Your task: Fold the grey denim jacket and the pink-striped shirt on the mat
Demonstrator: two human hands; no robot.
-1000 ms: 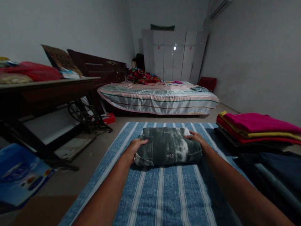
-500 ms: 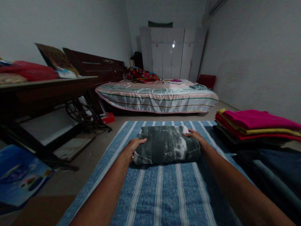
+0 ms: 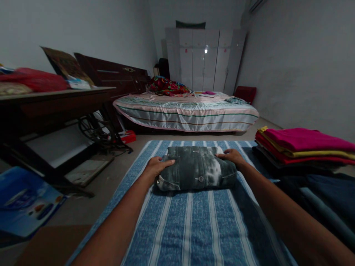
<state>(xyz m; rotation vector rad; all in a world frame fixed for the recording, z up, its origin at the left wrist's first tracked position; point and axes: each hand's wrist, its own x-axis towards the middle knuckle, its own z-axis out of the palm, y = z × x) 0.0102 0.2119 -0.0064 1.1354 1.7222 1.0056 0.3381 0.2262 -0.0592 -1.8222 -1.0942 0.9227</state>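
A folded grey-green denim jacket with pale mottled patches and metal buttons lies as a thick bundle on a blue-and-white striped cloth. My left hand grips its left end, thumb lying on top and some fingers at the far side. At the far right corner, my right hand is closed on the bundle, its thumb on the upper face and the other fingers partly hidden behind.
To the right stands a stack of folded clothes, with dark folded jeans nearer me. A sewing machine table is at left, above a blue box. Beyond are a bed and a wardrobe.
The left hand's fingers have shifted slightly up and apart at the jacket's end. The right fingers have bent a little more. The jacket stays in place on the cloth.
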